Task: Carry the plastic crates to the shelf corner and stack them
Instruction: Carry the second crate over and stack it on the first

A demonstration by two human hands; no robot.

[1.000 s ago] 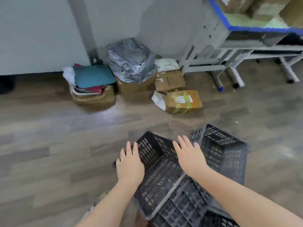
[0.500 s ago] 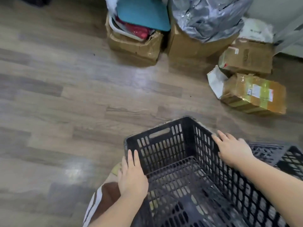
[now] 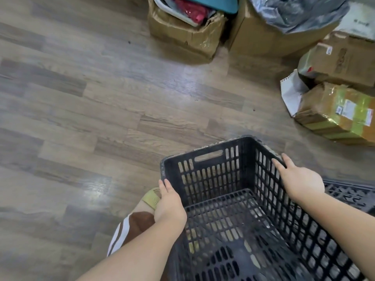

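A black slatted plastic crate [image 3: 211, 171] fills the lower right, open side up, with a handle slot in its far wall. My left hand [image 3: 170, 203] grips the crate's left rim near the far corner, fingers pointing forward. My right hand [image 3: 300, 179] lies over the right rim with its fingers curled round the edge. A second black crate [image 3: 349, 193] shows only partly, behind my right wrist at the right edge.
Worn cardboard boxes [image 3: 182, 35] stand along the top, one with a grey plastic bag [image 3: 300, 11] on it. A taped parcel [image 3: 336, 112] lies on the floor at right. My sandalled foot [image 3: 151, 197] is beside the crate. Bare wood floor [image 3: 81, 118] stretches left.
A second ago both hands hovered open above tilted crates. Now they hold the rims of one upright crate, and my view has dropped toward the floor.
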